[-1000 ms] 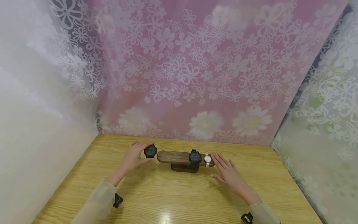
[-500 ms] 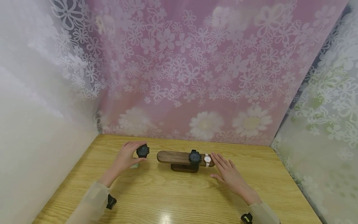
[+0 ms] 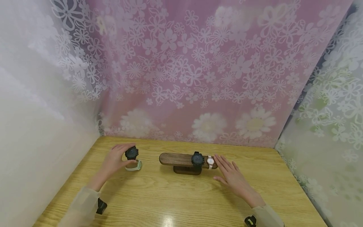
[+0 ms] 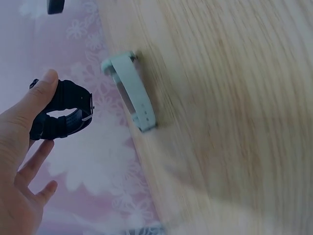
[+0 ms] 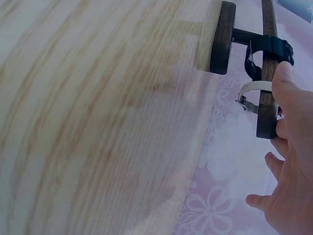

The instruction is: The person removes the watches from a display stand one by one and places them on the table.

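My left hand [image 3: 114, 160] pinches a black watch [image 3: 131, 153] between thumb and fingers; in the left wrist view its buckled strap [image 4: 73, 127] forms a loop in the air. Just below it, a mint-green watch [image 3: 140, 165] lies on the table. A dark wooden watch stand [image 3: 175, 159] holds a second black watch [image 3: 197, 159] and, to its right, a white-strapped watch [image 3: 210, 161]. The fingers of my right hand [image 3: 233, 178] are extended at the stand's right end. Whether they touch the bar or the white watch is hard to tell.
The wood-grain table [image 3: 170, 195] reaches back to a pink flowered curtain [image 3: 181, 78]. A pale wall [image 3: 42, 126] closes the left side, and a flowered sheet [image 3: 334, 142] the right. The stand's bar sits raised on a small base [image 3: 187, 170].
My left hand has moved left with the black watch, away from the stand. The mint-green watch has come into sight from behind that hand. My right hand has stayed put.
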The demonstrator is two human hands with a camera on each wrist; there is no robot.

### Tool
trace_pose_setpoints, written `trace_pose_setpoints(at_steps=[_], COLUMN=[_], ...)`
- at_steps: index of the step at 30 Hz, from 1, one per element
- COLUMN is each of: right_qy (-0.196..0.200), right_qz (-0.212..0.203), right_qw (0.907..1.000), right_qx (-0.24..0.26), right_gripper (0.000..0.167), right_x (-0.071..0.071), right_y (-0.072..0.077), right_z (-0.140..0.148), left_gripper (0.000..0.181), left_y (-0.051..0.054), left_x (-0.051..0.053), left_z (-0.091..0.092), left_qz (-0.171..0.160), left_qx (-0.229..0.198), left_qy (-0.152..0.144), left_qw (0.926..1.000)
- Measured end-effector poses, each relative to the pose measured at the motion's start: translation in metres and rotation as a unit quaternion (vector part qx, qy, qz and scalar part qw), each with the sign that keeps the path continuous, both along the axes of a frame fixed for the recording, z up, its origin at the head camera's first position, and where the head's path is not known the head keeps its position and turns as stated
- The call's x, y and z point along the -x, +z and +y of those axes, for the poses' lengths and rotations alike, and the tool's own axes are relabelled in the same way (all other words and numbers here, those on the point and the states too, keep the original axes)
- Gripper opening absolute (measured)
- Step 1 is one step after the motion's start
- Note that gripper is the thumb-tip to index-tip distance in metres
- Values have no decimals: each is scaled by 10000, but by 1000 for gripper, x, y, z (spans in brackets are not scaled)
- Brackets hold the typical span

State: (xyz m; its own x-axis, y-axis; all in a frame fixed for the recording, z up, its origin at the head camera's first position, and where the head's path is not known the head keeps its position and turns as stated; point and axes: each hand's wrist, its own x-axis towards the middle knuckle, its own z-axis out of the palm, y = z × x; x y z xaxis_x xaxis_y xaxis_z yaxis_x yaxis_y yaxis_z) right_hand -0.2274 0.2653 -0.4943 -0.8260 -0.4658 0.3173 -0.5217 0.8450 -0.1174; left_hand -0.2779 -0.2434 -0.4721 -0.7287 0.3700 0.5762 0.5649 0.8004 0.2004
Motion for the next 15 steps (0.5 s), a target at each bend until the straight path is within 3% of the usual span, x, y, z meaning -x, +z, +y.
trace_pose_setpoints(at_steps=[9,15], right_qy=[132,39], right_qz=[223,16], right_qw=[9996,10000], right_qx=[140,73], right_gripper=[86,86], right_x=[0,1], right_y=[-2,-3], right_z=[1,2], left_gripper=[76,75], left_y=[-5,-9], left_x=[-8,-11], left_z=[-30,-46], left_qz=[-227,-298], left_qx=[336,531], left_qy=[349,481], left_qw=[9986,9970])
